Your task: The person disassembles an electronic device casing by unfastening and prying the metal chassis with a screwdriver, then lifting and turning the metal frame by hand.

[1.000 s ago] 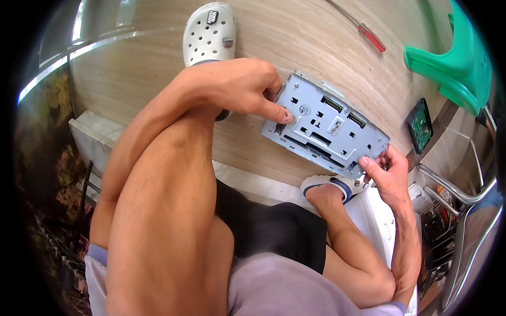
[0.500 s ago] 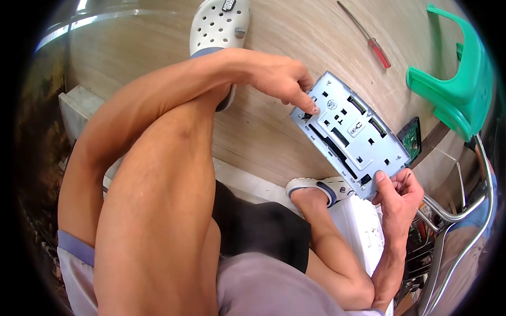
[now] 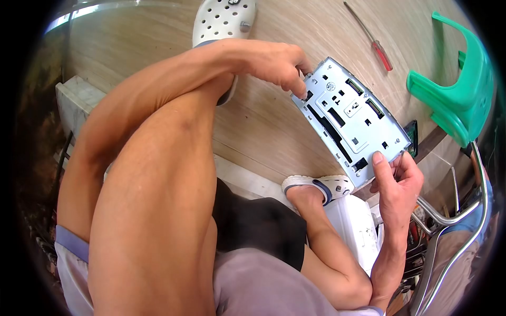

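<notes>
A flat silver metal panel (image 3: 348,118) with black slots and small square holes is held tilted above the floor, between both hands. My left hand (image 3: 282,66) pinches its upper left corner, thumb on the face and fingers at the edge. At the lower right end, my right hand (image 3: 395,176) grips the panel with its thumb on the face; its other fingers are partly hidden behind the edge. A red-handled screwdriver (image 3: 380,54) lies on the floor beyond the panel.
A green plastic stool (image 3: 456,87) lies at the right. A green circuit board (image 3: 414,138) is partly hidden behind the panel. Below are a white container (image 3: 350,224) and chrome chair legs (image 3: 482,210). Another person's clothed leg (image 3: 453,263) shows at the right edge.
The panel has shifted right and turned to a steeper slant, with both hands still on it. It now covers much of the circuit board. The view has shifted too.
</notes>
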A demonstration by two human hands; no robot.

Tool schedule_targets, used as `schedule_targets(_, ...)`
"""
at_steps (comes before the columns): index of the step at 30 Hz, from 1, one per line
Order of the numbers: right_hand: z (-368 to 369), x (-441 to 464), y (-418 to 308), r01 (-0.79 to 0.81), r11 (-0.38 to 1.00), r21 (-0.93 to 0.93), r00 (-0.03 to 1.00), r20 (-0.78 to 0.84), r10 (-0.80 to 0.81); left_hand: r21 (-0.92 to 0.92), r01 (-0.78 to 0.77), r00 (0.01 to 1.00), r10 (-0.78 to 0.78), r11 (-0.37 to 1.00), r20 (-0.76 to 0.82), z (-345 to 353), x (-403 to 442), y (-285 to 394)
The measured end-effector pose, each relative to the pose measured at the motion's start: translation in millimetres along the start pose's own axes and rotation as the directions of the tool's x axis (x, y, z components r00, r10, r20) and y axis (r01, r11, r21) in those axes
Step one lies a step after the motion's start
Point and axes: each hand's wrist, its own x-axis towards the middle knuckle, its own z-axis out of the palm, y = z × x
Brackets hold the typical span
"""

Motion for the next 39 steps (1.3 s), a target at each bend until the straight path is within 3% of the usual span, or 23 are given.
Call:
schedule_targets(4, 5, 6, -5, 0.019, 0.999, -0.041, 0.999, 0.041, -0.017, -0.099, 0.057, 0.998, -0.054, 0.993, 0.035, -7, 0, -10)
schedule_targets(10, 20, 11, -24, 0.003, 1.0, 0.0, 0.998, 0.056, -0.003, -0.034, 0.058, 0.998, -0.059, 0.998, -0.023, -10, 1, -20)
schedule_targets(16, 38, 17, -38, 0.015, 0.997, 0.079, 1.0, -0.005, -0.015, -0.182, 0.001, 0.974, -0.042, 0.983, -0.224, -9, -8, -11)
schedule_targets(19, 44, 24, -46, 0.029, 0.999, 0.024, 1.0, 0.006, -0.03, -0.065, 0.0, 0.966, -0.017, 0.998, -0.258, -13, -13, -1)
schedule_targets(29, 66, 40, -66, 0.075, 0.977, -0.2, 0.997, 0.019, -0.073, -0.319, -0.057, 0.961, -0.035, 0.946, -0.275, -17, -15, -10)
schedule_targets(31, 71, 44, -65, 0.153, 0.958, -0.241, 0.988, 0.031, -0.15, -0.376, -0.096, 0.951, -0.027, 0.922, -0.31, -18, -16, -12)
schedule_targets(35, 71, 48, -64, 0.219, 0.911, -0.35, 0.975, 0.046, -0.217, -0.4, -0.061, 0.953, -0.065, 0.915, -0.296, -20, -17, -8)
schedule_targets(39, 63, 44, -62, 0.177, 0.925, -0.335, 0.984, 0.061, -0.166, -0.4, -0.078, 0.96, -0.039, 0.913, -0.277, -20, -16, -11)
